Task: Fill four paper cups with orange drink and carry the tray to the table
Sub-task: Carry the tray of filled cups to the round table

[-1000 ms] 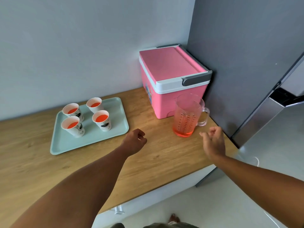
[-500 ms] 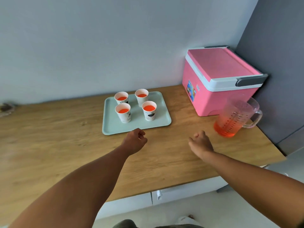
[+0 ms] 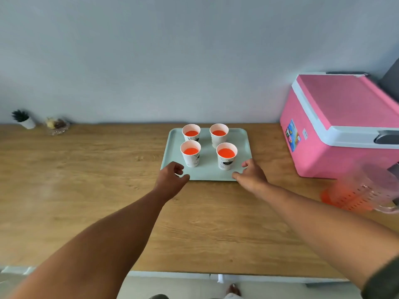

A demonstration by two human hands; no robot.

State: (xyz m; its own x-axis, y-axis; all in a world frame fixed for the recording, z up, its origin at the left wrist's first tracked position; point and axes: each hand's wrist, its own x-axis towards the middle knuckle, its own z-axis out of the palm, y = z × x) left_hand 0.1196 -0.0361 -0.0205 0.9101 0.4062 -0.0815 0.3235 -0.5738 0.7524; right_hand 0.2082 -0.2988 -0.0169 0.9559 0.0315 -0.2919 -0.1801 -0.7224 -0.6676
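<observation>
On the wooden counter (image 3: 86, 190), against the wall, the pale green tray (image 3: 207, 173) sits flat with four paper cups (image 3: 190, 153) upright on it, all holding orange drink. Left hand (image 3: 171, 180) at the near left corner, right hand (image 3: 251, 174) at the near right corner; fingers of both loosely curled and apart, not yet clamped on the rim. The jug (image 3: 362, 190), nearly empty, stands well to the right by the pink cooler (image 3: 336, 126).

Risks, as judged: both grips on the near edge only, so the far side may dip on lifting. Cups light and tall, so a tilt or jerk slops drink or tips one. Uneven lift between the hands does the same.
</observation>
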